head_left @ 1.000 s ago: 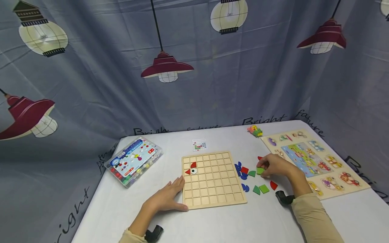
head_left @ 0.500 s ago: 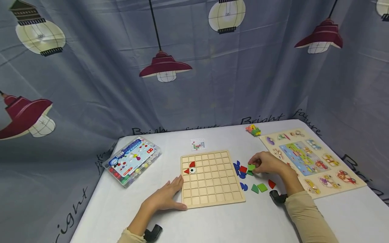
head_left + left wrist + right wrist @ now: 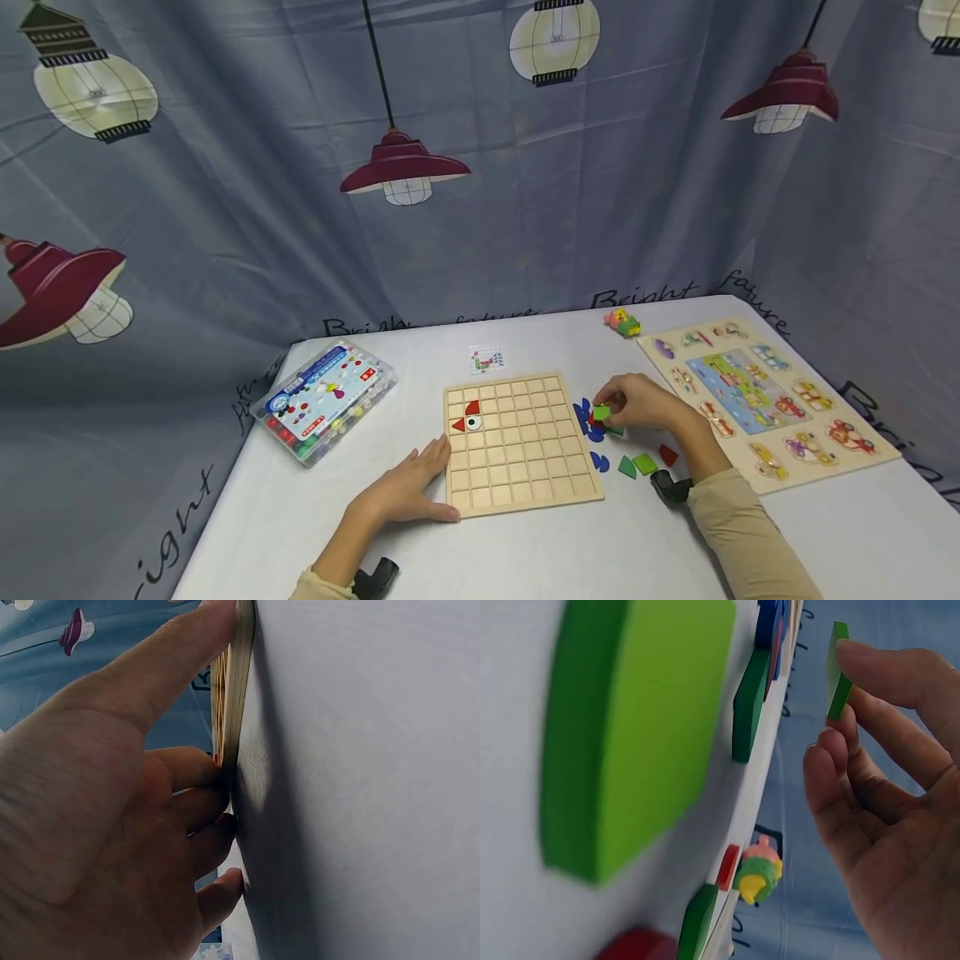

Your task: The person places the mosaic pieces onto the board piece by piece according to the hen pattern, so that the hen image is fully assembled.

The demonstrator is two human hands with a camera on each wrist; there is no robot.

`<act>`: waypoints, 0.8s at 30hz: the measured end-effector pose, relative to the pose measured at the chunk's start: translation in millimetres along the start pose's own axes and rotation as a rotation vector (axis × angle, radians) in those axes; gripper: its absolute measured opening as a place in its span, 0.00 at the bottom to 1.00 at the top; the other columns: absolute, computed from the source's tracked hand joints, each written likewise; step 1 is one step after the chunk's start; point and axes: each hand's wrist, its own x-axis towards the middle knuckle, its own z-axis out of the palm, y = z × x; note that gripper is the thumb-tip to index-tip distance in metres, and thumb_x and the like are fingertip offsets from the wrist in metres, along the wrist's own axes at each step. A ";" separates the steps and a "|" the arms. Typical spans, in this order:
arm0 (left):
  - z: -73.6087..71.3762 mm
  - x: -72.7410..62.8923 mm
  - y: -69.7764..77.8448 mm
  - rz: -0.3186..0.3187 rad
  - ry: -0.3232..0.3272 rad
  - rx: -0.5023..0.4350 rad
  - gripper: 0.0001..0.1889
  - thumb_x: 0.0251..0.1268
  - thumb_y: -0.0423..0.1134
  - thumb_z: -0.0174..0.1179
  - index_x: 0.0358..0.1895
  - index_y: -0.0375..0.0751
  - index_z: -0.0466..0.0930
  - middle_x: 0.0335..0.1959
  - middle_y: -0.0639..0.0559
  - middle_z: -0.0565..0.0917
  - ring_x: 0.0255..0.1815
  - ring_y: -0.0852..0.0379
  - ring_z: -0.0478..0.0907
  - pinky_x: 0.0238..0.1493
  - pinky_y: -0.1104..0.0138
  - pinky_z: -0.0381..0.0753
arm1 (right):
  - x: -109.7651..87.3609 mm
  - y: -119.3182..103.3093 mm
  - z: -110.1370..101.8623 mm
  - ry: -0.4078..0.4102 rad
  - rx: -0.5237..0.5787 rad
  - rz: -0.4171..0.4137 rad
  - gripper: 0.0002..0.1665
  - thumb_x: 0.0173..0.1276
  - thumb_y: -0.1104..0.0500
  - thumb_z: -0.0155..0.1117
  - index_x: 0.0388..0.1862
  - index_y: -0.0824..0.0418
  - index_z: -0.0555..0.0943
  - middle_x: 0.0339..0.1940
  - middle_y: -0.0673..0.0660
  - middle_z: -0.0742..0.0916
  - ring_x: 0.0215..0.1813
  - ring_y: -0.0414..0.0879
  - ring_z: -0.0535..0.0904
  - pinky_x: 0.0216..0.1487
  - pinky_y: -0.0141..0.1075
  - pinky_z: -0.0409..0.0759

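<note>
My right hand (image 3: 643, 403) pinches a light green square tile (image 3: 602, 413) between thumb and fingers, just right of the wooden grid board (image 3: 525, 454). In the right wrist view this green tile (image 3: 841, 694) is lifted off the table. Under and beside the hand lie blue curved pieces (image 3: 582, 417), a partly covered red tile and a dark green piece. My left hand (image 3: 405, 490) rests at the board's left edge, fingers extended, thumb at the near corner. On the grid sit two red pieces (image 3: 472, 407) and a white tile with a black dot (image 3: 473, 423).
Nearer me lie another light green square (image 3: 645, 464), a dark green piece (image 3: 627, 467) and a red piece (image 3: 667, 455). A picture card (image 3: 487, 359) lies behind the board. A clear plastic case (image 3: 324, 400) stands left, a picture puzzle (image 3: 817, 450) right, a small toy (image 3: 622, 322) behind.
My right hand has carried the light green square leftward from among the loose pieces toward the board. The left hand stays at the board's edge. The head view has shifted slightly.
</note>
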 end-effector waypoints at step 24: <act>-0.6 -0.9 1.0 -0.004 -0.004 0.010 0.59 0.47 0.67 0.68 0.77 0.39 0.50 0.80 0.46 0.49 0.81 0.46 0.47 0.80 0.50 0.49 | 33.6 -58.9 28.9 -0.077 0.046 -0.177 0.14 0.51 0.62 0.76 0.39 0.58 0.87 0.33 0.49 0.83 0.33 0.39 0.75 0.33 0.28 0.77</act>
